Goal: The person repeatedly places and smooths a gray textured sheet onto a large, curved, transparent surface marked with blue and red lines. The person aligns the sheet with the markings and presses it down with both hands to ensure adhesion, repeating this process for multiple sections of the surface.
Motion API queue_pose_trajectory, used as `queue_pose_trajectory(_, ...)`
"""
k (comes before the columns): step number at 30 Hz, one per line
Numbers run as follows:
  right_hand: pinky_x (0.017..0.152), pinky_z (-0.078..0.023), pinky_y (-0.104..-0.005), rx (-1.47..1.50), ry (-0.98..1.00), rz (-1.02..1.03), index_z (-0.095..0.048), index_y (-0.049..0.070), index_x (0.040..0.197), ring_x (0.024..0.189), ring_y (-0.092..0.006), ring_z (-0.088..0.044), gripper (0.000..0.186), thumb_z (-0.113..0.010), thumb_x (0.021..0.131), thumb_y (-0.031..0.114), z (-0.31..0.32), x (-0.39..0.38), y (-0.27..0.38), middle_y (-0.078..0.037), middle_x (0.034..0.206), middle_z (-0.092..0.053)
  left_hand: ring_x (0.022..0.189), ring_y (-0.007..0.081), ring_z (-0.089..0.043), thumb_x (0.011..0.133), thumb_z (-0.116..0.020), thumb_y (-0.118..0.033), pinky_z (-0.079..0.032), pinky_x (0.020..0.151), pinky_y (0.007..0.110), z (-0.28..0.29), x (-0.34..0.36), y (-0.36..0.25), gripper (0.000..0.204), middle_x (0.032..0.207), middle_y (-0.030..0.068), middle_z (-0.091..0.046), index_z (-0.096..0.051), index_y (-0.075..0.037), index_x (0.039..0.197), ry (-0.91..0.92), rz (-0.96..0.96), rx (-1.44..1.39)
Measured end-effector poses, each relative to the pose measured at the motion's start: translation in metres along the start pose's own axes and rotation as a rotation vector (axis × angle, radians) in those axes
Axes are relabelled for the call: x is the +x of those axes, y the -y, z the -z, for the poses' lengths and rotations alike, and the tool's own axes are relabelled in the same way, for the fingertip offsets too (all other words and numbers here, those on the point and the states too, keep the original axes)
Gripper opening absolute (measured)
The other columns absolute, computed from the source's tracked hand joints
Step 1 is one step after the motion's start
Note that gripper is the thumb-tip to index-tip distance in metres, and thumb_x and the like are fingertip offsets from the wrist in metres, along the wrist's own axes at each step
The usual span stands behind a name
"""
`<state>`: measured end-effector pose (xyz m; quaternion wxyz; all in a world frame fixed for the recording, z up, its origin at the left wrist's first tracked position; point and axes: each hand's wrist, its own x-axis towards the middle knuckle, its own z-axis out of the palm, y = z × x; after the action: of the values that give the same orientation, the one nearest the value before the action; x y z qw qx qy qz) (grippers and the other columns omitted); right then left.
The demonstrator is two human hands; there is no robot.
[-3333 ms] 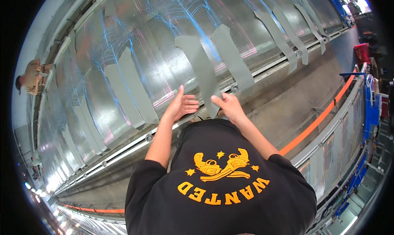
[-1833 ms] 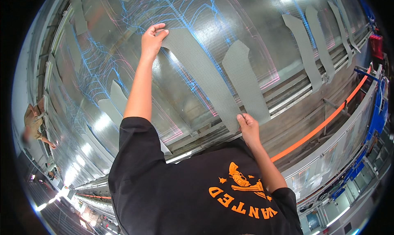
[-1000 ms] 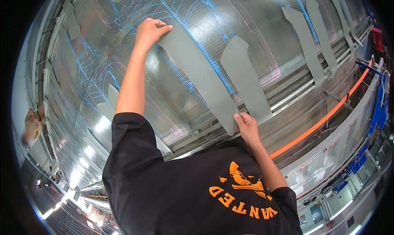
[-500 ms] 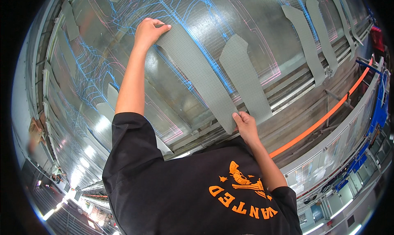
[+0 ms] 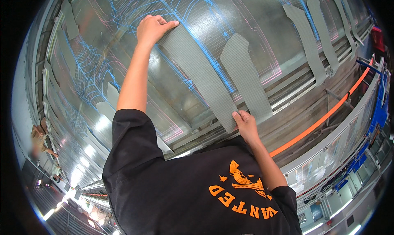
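Note:
A long grey fabric strip with a fine grid texture (image 5: 199, 77) lies slantwise over a shiny metal table (image 5: 174, 105) with blue and pink lines on it. At the strip's far end is my left hand (image 5: 154, 29), its fingers closed on the edge and the thumb reaching along it to the right. The near end overhangs the table's front edge, where my right hand (image 5: 246, 124) pinches its corner between thumb and fingers. Just right of this strip lies a second grey piece with a pointed top (image 5: 242, 71), touched by neither hand.
More grey strips (image 5: 305, 42) lie along the table at the right, and others (image 5: 69, 19) at the left. A metal rail (image 5: 291, 99) edges the table's front. Beyond it curves an orange band (image 5: 320, 128). Another person (image 5: 41, 140) stands at the far left.
My left hand has shifted slightly up and right along the strip's far end, its thumb now stretched further out. My right hand has barely moved. The person at the far left has moved an arm.

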<state>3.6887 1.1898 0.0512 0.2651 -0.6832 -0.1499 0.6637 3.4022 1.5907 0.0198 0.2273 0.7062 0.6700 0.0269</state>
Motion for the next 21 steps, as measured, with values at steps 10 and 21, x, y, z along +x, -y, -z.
queue_pose_trajectory(10, 0.061, -0.052, -0.0263, -0.002, -0.006, -0.001, -0.070, 0.000, 0.104, 0.073, -0.0079, -0.062, 0.030, -0.062, 0.108, 0.028, 0.001, -0.001, 0.001, -0.001, 0.087, -0.070, 0.066, 0.0184, -0.068, 0.068, -0.089, -0.064, -0.051, 0.062, 0.037, -0.006, 0.010, 0.013, 0.054, 0.069, 0.0016, -0.070, -0.071, -0.013, 0.070, 0.056, 0.024, -0.132)
queue_pose_trajectory(21, 0.061, -0.053, -0.0270, 0.004, -0.008, -0.005, -0.069, 0.000, 0.103, 0.071, -0.0081, -0.062, 0.029, -0.061, 0.109, 0.027, 0.000, -0.001, 0.002, -0.001, 0.086, -0.070, 0.067, 0.0182, -0.069, 0.069, -0.090, -0.062, -0.051, 0.063, 0.036, -0.006, 0.011, 0.013, 0.052, 0.070, 0.0023, -0.072, -0.072, -0.013, 0.071, 0.073, 0.039, -0.138)
